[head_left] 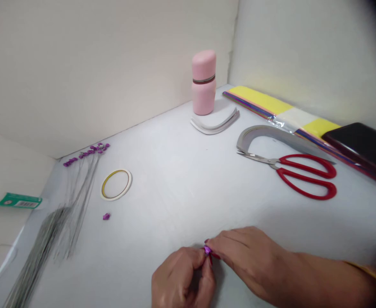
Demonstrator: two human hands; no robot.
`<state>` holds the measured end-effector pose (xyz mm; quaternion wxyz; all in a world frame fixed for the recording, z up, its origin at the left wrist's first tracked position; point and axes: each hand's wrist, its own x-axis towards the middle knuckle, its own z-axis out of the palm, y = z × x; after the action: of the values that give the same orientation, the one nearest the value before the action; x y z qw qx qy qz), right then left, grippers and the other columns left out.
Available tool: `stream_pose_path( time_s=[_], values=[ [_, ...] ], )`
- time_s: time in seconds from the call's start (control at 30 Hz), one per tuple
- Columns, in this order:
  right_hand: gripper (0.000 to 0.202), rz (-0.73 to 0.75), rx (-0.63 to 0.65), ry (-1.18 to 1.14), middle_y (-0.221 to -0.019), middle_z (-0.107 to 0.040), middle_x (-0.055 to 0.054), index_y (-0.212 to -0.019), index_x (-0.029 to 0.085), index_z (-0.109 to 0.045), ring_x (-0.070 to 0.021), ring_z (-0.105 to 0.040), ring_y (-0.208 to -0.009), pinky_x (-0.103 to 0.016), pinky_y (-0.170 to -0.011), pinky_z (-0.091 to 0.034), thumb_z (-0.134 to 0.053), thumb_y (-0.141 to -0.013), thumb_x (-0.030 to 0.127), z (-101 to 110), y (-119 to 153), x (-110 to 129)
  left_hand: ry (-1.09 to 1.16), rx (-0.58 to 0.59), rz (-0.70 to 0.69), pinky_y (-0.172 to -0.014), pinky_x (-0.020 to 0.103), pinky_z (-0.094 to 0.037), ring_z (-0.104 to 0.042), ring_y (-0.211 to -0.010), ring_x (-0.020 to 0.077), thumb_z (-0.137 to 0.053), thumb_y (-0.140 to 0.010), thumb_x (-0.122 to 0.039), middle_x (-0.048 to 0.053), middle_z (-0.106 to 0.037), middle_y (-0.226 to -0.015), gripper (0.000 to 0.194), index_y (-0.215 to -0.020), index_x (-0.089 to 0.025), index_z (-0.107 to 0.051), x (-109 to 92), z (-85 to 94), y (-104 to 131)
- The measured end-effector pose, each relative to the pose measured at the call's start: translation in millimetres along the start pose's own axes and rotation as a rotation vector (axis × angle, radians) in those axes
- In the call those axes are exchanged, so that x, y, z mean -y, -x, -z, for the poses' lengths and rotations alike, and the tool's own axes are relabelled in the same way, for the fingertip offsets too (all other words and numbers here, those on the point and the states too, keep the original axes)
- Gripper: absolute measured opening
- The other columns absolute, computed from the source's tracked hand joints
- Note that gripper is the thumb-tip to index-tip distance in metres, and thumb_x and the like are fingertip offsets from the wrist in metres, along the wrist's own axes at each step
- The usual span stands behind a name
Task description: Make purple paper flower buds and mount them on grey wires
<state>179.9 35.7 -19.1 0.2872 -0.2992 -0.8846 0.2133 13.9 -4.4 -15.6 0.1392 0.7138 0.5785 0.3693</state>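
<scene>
Purple piece (207,249) is over the table (175,179), pinched by fingertips of left hand (183,278) and right hand (250,261). Several finished pieces (93,149) seem already on wires (84,192); one loose piece (106,216) apparently waits without wire.

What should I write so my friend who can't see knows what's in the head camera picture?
The left hand and right hand pinch a tiny purple piece together over a white table. Beyond them are purple-tipped wires, a ring of tape, red-handled scissors and a pink bottle.
</scene>
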Motion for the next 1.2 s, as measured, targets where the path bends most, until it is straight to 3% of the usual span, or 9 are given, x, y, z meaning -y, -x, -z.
stream_pose_path(
  time_s=[0.1, 0.2, 0.3, 0.6, 0.7, 0.87, 1.03, 1.2],
  values=[
    [0.021, -0.314, 0.11, -0.46, -0.075, -0.067, -0.007, -0.087, 0.014, -0.06, -0.0167, -0.062, -0.068, -0.027, -0.061, -0.046, -0.04, -0.085, 0.015, 2, -10, -4, 0.214, 0.017, 0.07, -0.056, 0.015, -0.048, -0.061, -0.056, 0.0082, -0.056, -0.076, -0.012, -0.004, -0.068, -0.066, 0.014, -0.08, -0.023, -0.063, 5, -2.2, 2],
    [0.021, -0.698, 0.166, -1.058, -0.064, -0.064, -0.003, -0.079, 0.014, -0.057, -0.0111, -0.06, -0.056, -0.02, -0.052, -0.043, -0.051, -0.084, 0.033, 5, -20, -4, 0.413, -0.04, 0.158, -0.064, 0.017, -0.051, -0.063, -0.068, 0.0097, -0.059, -0.075, -0.013, -0.003, -0.066, -0.079, 0.029, -0.1, -0.027, -0.06, 10, -5.2, 4],
    [0.028, -0.783, 0.163, -1.358, -0.064, -0.064, -0.003, -0.077, 0.013, -0.056, -0.0088, -0.059, -0.052, -0.017, -0.047, -0.039, -0.059, -0.078, 0.041, 5, -24, -1, 0.494, -0.078, 0.145, -0.065, 0.02, -0.051, -0.061, -0.073, 0.0111, -0.057, -0.077, -0.012, -0.001, -0.064, -0.084, 0.029, -0.101, -0.027, -0.061, 10, -5.8, 2],
    [0.036, -0.76, 0.151, -1.349, -0.06, -0.063, -0.002, -0.072, 0.011, -0.055, -0.0083, -0.058, -0.048, -0.016, -0.043, -0.035, -0.064, -0.071, 0.046, 1, -20, 7, 0.506, 0.087, 0.194, -0.063, 0.026, -0.05, -0.062, -0.07, 0.0164, -0.055, -0.08, -0.018, 0.006, -0.066, -0.077, 0.011, -0.085, -0.017, -0.066, -1, 3.5, -5],
    [0.04, -0.739, 0.154, -1.333, -0.061, -0.064, -0.003, -0.07, 0.011, -0.055, -0.0088, -0.058, -0.047, -0.017, -0.043, -0.036, -0.061, -0.072, 0.05, -1, -20, 7, 0.435, 0.086, 0.202, -0.064, 0.027, -0.05, -0.062, -0.069, 0.0163, -0.053, -0.082, -0.019, 0.005, -0.066, -0.075, 0.013, -0.08, -0.016, -0.065, -2, 4.6, -5],
    [0.042, -0.734, 0.146, -1.303, -0.058, -0.063, -0.003, -0.068, 0.011, -0.055, -0.0082, -0.057, -0.046, -0.016, -0.042, -0.035, -0.061, -0.071, 0.053, 0, -21, 7, 0.366, 0.09, 0.087, -0.067, 0.028, -0.051, -0.063, -0.072, 0.0161, -0.051, -0.082, -0.013, 0.005, -0.068, -0.078, 0.016, -0.086, -0.017, -0.065, -7, 4.7, -5],
    [0.044, -0.737, 0.154, -1.339, -0.06, -0.063, -0.003, -0.07, 0.01, -0.056, -0.0069, -0.056, -0.045, -0.016, -0.042, -0.034, -0.055, -0.076, 0.054, 1, -20, 10, 0.425, 0.021, 0.16, -0.067, 0.027, -0.054, -0.065, -0.073, 0.0162, -0.054, -0.081, -0.015, 0.005, -0.069, -0.082, 0.012, -0.089, -0.017, -0.063, -10, 3.4, -3],
    [0.046, -0.719, 0.147, -1.307, -0.059, -0.063, -0.003, -0.071, 0.01, -0.057, -0.0071, -0.056, -0.045, -0.016, -0.042, -0.034, -0.055, -0.075, 0.055, -1, -18, 10, 0.333, 0.017, 0.072, -0.068, 0.026, -0.052, -0.064, -0.073, 0.0155, -0.051, -0.082, -0.014, 0.004, -0.069, -0.08, 0.015, -0.088, -0.017, -0.065, -12, 6.8, -2]
  ],
)
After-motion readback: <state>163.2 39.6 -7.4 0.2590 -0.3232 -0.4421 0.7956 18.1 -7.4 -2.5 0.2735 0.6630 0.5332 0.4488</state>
